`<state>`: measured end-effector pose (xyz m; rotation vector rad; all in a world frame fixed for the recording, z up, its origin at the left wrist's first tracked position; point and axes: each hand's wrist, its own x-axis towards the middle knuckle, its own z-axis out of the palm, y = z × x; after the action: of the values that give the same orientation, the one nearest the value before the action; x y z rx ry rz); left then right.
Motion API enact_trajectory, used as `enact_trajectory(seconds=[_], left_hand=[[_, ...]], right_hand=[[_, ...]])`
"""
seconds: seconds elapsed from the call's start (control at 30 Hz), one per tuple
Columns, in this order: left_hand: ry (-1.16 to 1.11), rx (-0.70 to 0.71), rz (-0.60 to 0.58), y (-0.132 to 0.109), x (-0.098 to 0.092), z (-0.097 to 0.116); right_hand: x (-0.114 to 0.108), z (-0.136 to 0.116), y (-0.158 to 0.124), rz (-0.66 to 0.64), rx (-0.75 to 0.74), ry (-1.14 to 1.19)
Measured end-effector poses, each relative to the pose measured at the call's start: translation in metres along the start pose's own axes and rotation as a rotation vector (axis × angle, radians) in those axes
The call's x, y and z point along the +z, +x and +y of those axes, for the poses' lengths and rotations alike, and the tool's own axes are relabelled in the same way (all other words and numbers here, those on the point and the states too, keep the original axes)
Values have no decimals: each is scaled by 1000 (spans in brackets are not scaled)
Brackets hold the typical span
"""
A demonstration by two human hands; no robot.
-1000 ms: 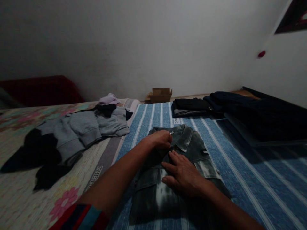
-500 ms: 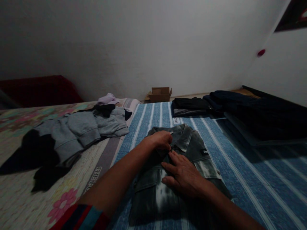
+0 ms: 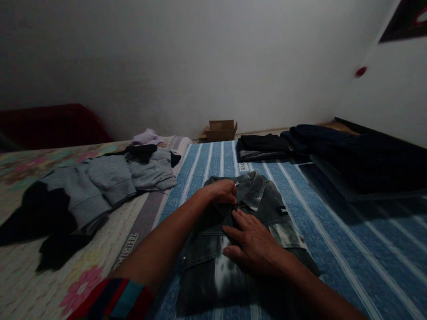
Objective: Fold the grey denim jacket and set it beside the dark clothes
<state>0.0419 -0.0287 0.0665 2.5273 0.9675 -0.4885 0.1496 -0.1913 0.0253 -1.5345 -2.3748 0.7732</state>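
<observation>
Hardly anything moves between the earlier frame and now: the whole view slides a little to the left, while my left hand (image 3: pixel 224 192) and right hand (image 3: pixel 253 243) keep their places on the jacket (image 3: pixel 215 269). From the head camera I see it lying front up on the blue striped sheet (image 3: pixel 347 266), collar (image 3: pixel 255 194) at the far end, sides apparently folded under. My left hand is curled closed on the front just below the collar; its fingertips are hidden, so I cannot tell which fold it pinches. My right hand lies just below it, palm down, fingers spread, grasping nothing.

By its look I judge the cloth denim-like: fairly weighty for a garment, soft enough to crease yet stiffer at the seams, with little slip and little risk of damage. The collar keeps its shape and should give the firmest pinch. To carry the whole bundle I would slide both hands under its sides, since a single hold at the collar could let the folds drop open.
</observation>
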Motion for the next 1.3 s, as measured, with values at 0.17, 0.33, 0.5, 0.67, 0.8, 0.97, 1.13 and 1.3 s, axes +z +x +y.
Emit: enact_trajectory(seconds=[0.17, 0.33, 0.5, 0.67, 0.8, 0.97, 1.13, 1.3], left_hand=[[-35, 1, -5, 0, 0, -1], [-21, 14, 4, -1, 0, 0], [-67, 36, -15, 0, 0, -5], [-205, 21, -29, 0, 1, -11], [-208, 19, -37, 0, 1, -11], [-158, 22, -27, 2, 0, -11], [-81, 36, -11, 2, 0, -12], [-56, 26, -8, 1, -1, -11]], right_hand=[[1, 1, 0, 4, 12, 2], [3, 1, 1, 3, 21, 6], [2, 1, 1, 6, 18, 1], [3, 3, 1, 16, 5, 1], [3, 2, 1, 15, 12, 8], [2, 1, 0, 17, 4, 7], [2, 2, 1, 13, 13, 6], [3, 2, 1, 15, 18, 12]])
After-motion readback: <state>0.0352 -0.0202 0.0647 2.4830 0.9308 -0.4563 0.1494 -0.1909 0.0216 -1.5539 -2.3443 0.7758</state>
